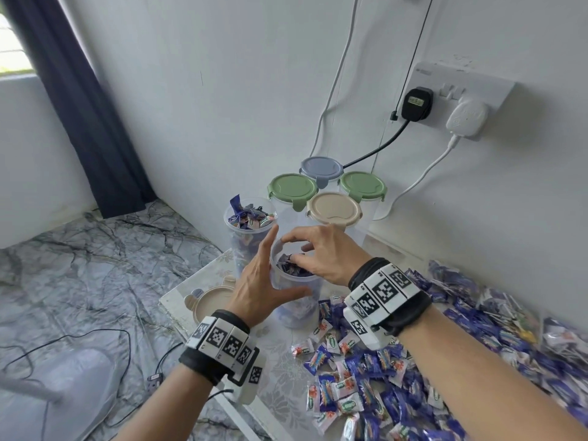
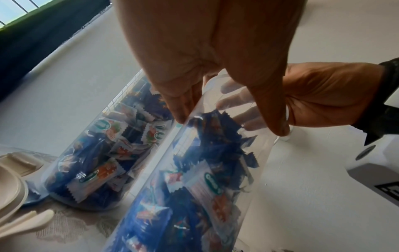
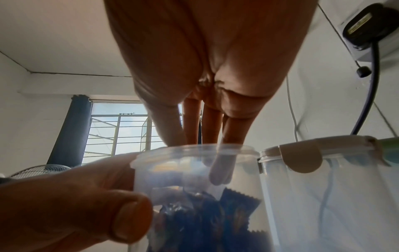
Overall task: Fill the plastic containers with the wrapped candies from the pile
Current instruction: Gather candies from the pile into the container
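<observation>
Left fingers (image 1: 270, 249) grasp one of two open containers (image 1: 296, 300); right fingers (image 1: 297, 238) released inside.

Dark blue curtain (image 1: 79, 106), wall socket (image 1: 458, 90) with black plug (image 1: 416, 103), white plug (image 1: 466, 117)

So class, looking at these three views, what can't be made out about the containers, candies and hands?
- Four lidded containers: contents, head view, lids cover them.
- Right hand fingertips: holding candy or not, container wall blurs them.
- Candy pile: full extent, cut by frame edge.
- Left hand palm: hidden against container.
</observation>
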`<state>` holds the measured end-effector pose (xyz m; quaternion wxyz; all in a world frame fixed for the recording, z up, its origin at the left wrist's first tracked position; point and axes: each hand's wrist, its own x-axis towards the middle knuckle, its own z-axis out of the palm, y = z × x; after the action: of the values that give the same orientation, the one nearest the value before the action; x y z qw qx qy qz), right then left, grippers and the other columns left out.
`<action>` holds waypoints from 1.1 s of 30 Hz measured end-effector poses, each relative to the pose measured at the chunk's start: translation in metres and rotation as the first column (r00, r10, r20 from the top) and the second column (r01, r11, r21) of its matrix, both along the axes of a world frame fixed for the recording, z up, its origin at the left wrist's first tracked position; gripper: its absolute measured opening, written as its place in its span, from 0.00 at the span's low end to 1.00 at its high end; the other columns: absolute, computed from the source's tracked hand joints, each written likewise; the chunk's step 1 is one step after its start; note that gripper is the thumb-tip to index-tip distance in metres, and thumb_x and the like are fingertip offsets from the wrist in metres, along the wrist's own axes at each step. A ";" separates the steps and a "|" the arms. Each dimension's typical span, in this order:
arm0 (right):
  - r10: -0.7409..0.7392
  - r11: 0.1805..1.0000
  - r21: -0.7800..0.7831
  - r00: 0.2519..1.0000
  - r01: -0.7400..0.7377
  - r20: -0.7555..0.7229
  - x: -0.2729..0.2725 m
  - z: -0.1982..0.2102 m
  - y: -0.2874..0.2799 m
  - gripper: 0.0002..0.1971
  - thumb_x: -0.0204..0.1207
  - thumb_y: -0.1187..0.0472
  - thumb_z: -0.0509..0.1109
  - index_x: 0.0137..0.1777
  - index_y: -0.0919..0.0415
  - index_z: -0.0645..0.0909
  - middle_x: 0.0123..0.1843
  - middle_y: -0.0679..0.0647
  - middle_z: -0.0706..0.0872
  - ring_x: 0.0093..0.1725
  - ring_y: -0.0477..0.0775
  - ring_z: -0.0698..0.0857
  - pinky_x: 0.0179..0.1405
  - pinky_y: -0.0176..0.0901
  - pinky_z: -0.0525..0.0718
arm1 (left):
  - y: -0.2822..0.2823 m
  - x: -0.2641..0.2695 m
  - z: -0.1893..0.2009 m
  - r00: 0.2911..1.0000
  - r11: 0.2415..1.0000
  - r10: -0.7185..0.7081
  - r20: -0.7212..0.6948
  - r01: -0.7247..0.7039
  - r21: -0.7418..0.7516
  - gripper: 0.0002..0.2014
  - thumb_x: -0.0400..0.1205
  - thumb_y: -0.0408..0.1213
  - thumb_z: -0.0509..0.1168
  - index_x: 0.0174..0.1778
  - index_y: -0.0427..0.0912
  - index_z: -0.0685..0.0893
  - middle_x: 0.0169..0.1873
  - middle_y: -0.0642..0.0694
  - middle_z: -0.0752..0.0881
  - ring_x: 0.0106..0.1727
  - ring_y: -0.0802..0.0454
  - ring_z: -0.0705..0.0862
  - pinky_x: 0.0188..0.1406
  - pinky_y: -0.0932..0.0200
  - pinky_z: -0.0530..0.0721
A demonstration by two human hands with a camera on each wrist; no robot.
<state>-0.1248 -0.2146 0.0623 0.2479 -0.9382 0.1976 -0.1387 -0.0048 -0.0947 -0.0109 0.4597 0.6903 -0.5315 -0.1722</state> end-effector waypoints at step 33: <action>-0.602 0.777 0.020 0.751 0.630 -0.270 -0.289 -0.046 0.024 0.20 0.82 0.51 0.68 0.72 0.54 0.78 0.70 0.53 0.82 0.67 0.51 0.81 0.65 0.41 0.76 | -0.056 -0.159 -0.003 0.631 0.737 -0.675 0.381 0.594 0.323 0.38 0.77 0.63 0.68 0.81 0.54 0.66 0.76 0.49 0.73 0.74 0.51 0.74 0.72 0.51 0.74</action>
<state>-0.4140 -0.1904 0.0160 0.2126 -0.8151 0.5325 -0.0830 -0.1633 -0.1506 -0.0138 0.1651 0.5137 -0.8196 -0.1926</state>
